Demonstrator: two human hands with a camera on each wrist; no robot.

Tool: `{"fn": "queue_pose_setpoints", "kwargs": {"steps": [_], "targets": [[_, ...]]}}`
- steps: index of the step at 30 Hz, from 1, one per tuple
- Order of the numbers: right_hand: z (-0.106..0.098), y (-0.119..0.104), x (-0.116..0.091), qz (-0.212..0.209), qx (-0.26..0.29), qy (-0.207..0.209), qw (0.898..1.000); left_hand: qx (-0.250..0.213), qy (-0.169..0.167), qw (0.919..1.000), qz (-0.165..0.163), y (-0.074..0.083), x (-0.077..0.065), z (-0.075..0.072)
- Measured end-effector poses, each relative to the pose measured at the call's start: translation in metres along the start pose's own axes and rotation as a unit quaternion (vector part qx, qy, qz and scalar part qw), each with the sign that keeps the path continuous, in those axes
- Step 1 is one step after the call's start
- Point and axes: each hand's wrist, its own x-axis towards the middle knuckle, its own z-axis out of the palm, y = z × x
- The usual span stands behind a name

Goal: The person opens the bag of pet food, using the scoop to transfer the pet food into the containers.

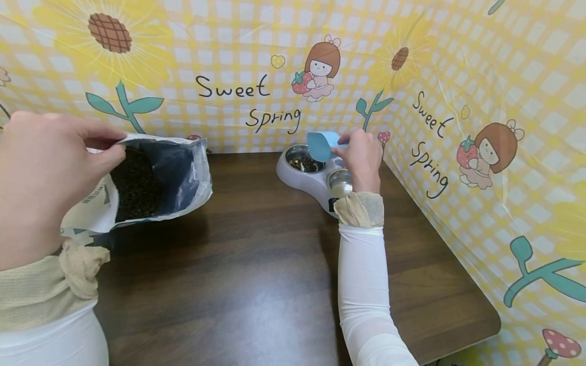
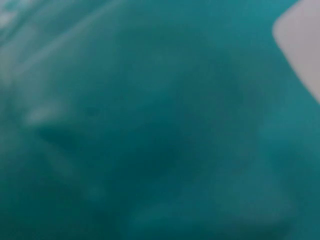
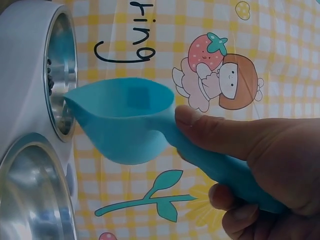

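Observation:
My right hand point(image 1: 361, 155) grips the handle of a blue scoop point(image 3: 130, 135), thumb along its top in the right wrist view. The scoop's cup looks empty and its pointed lip is at the rim of a steel bowl point(image 1: 297, 151) with dark pellets in it. A second steel bowl point(image 1: 340, 183) sits beside it in the same white double feeder point(image 1: 302, 183). My left hand point(image 1: 55, 173) pinches the top edge of an open bag point(image 1: 192, 178) holding dark brown kibble point(image 1: 137, 188). The bag's blurred teal surface point(image 2: 165, 135) fills the left wrist view.
Everything stands on a dark wooden table point(image 1: 256, 264), its rounded corner at the lower right. Yellow checked cloth point(image 1: 238, 40) with sunflowers and cartoon figures hangs behind and to the right. The feeder is close to the back edge.

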Motion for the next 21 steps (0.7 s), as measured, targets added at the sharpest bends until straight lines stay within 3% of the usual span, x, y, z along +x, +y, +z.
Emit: {"fn": "queue_pose_setpoints", "kwargs": {"steps": [21], "targets": [[0.001,0.0058,0.0012,0.0,0.035,0.013,0.999,-0.011,0.001,0.9999,-0.005,0.0014,0.0,0.0006]]}}
